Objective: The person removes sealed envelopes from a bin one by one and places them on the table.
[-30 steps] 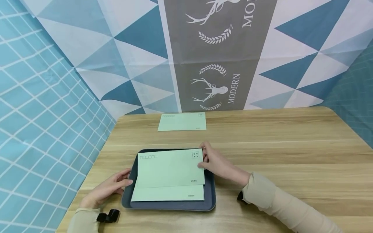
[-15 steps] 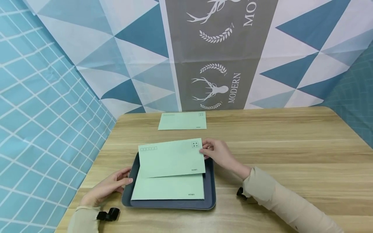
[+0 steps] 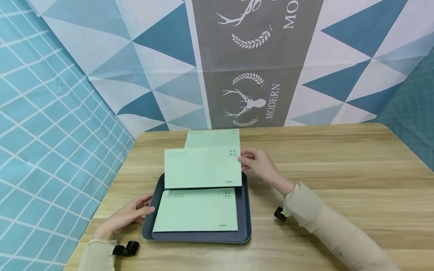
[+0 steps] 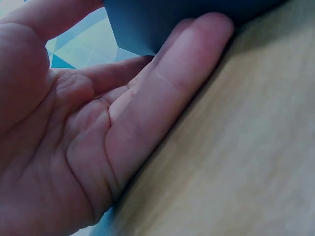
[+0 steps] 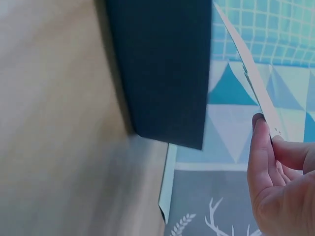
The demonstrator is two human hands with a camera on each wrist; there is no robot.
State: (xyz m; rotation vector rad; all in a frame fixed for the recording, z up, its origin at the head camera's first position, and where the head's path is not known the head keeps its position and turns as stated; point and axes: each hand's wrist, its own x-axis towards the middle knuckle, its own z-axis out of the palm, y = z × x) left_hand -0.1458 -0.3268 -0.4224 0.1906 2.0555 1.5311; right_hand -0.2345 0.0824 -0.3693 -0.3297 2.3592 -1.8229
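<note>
My right hand (image 3: pixel 260 164) pinches a pale green envelope (image 3: pixel 203 169) at its right edge, thumb in front and fingers behind. That envelope is raised over the far part of a dark blue-grey tray (image 3: pixel 200 237). In the right wrist view the envelope (image 5: pixel 256 81) appears edge-on between thumb and fingers, apart from the tray's wall (image 5: pixel 162 73). Inside the tray lies a stack of matching envelopes (image 3: pixel 196 212). At the tray's left side my left hand (image 3: pixel 127 217) grips the rim, with the thumb on top and the fingers (image 4: pixel 162 93) against the outer wall.
Another green envelope (image 3: pixel 211 138) lies on the wooden table (image 3: pixel 322 180) near its back edge, partly covered in the head view by the held one. A patterned cloth (image 3: pixel 244 64) hangs behind the table, and a blue checked cloth (image 3: pixel 51 124) on the left.
My right hand has lifted the top envelope off the stack and carried it toward the back of the table, uncovering the envelope beneath. The left hand has stayed at the tray.
</note>
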